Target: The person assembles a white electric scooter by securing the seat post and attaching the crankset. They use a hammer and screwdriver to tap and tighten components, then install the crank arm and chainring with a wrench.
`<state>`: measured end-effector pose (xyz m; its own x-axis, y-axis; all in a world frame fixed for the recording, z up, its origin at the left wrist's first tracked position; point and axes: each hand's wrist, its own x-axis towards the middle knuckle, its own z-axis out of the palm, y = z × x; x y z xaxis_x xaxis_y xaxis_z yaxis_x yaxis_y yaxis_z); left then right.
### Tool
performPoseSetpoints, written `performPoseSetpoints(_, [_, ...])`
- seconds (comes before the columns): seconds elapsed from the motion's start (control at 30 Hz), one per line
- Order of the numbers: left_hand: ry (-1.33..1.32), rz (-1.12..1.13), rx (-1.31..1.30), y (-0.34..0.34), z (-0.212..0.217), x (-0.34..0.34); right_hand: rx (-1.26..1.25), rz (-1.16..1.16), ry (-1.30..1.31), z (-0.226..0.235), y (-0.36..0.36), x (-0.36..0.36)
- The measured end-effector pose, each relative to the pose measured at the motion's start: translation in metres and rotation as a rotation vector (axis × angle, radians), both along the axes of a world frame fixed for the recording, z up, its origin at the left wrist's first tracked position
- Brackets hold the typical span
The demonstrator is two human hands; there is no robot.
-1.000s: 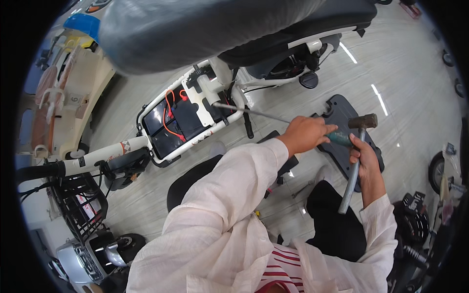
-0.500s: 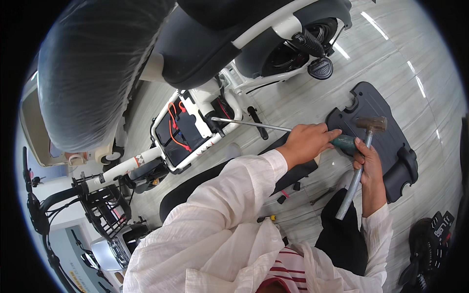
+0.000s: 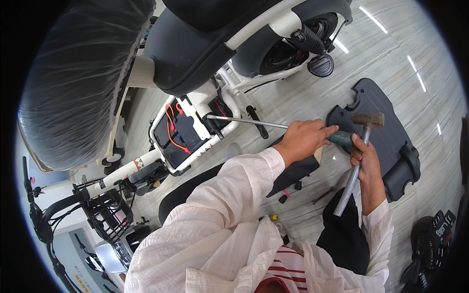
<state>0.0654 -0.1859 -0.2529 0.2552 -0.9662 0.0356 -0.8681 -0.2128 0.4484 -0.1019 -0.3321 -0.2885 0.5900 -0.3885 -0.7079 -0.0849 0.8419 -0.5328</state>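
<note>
My left hand [image 3: 304, 139] is closed round a long screwdriver [image 3: 261, 124] near its green handle [image 3: 340, 138]. The metal shaft stretches left into the open frame of a white electric scooter [image 3: 196, 117], where its tip meets a dark part beside the white frame tube. My right hand [image 3: 367, 158] grips a hammer [image 3: 350, 188] with a grey metal handle. The hammer's rusty brown head [image 3: 369, 119] stands above that hand. The right thumb and fingers also touch the end of the screwdriver handle.
A dark plastic cover panel [image 3: 386, 132] lies on the tiled floor to the right. Orange cables [image 3: 172, 129] run over the scooter's open compartment. Near my knees are small black pieces [image 3: 283, 198]. A plastic-wrapped seat [image 3: 83, 83] fills the upper left; a black shoe [image 3: 424, 239] shows lower right.
The view has shifted slightly. Both hands keep their grips, and the screwdriver and hammer stay in nearly the same place.
</note>
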Motion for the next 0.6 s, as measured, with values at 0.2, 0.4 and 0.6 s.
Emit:
performPoseSetpoints(0.2, [-0.006, 0.011, -0.003, 0.0025, 0.0002, 0.0006, 0.006, -0.001, -0.013, -0.0001, 0.0017, 0.0011])
performPoseSetpoints(0.4, [-0.010, 0.028, -0.026, 0.0019, 0.0004, -0.0035, 0.007, -0.019, -0.021, 0.0016, 0.0009, -0.0007])
performPoseSetpoints(0.6, [0.018, 0.023, 0.067, 0.0009, -0.0008, 0.0000, 0.007, -0.023, -0.029, -0.0022, 0.0005, 0.0017])
